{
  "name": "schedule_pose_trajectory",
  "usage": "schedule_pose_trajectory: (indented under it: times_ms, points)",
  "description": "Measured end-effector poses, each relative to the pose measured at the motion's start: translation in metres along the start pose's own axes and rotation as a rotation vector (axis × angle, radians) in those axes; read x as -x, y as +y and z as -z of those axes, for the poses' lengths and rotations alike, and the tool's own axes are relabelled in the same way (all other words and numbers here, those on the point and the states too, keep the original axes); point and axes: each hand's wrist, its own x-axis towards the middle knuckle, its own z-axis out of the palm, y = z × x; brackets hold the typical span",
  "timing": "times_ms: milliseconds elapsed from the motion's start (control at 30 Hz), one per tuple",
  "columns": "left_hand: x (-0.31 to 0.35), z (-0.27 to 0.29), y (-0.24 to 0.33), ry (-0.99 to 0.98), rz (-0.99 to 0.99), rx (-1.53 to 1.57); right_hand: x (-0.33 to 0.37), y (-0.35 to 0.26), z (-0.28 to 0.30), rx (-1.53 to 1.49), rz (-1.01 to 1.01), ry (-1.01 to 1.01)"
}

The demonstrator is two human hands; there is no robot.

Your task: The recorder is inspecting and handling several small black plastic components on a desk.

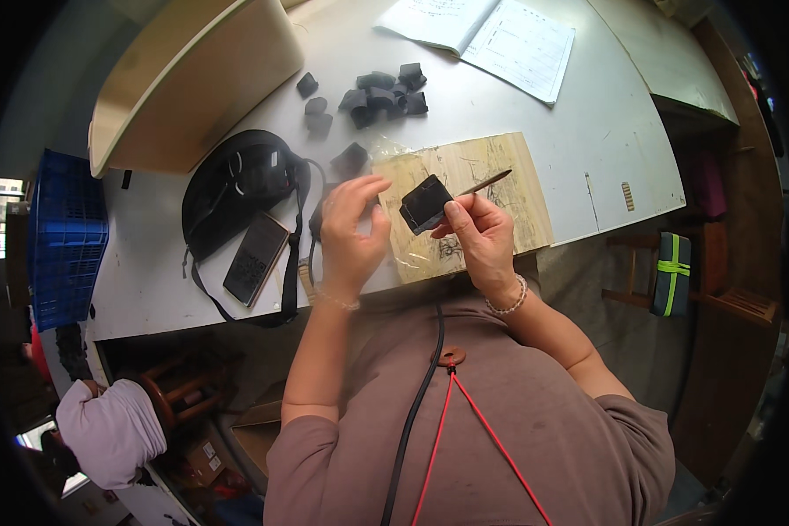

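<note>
My right hand [480, 235] pinches a small flat black square piece [425, 203] between thumb and fingers, above a wooden board. A slim brown pointed tool [486, 181] also sticks out of that hand, its tip toward the upper right. To the left of the piece, my left hand [356, 235] is raised with thumb and fingers apart and nothing visible between them. The wooden board [500, 167] has dark scribbled marks and lies at the table's near edge, with clear plastic film along its left side. One loose black piece [351, 158] lies just beyond my left hand.
Several black pieces [377, 101] lie heaped on the white table [605, 149]. An open notebook [522, 48] rests at the far side. To the left are a black bag [237, 180] with straps, a phone [256, 259] and a curved wooden panel [197, 92]. A blue crate [66, 241] stands beyond.
</note>
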Motion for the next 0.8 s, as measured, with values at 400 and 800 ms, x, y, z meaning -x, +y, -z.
schedule_pose_trajectory:
  times_ms: [400,800]
  points:
    - [0.007,0.005,0.053,-0.194,0.368,0.627,0.011,-0.029,0.004,0.245,0.031,-0.078]
    - [0.008,0.002,0.058,-0.230,0.478,0.783,0.012,-0.038,0.007,0.422,0.184,-0.083]
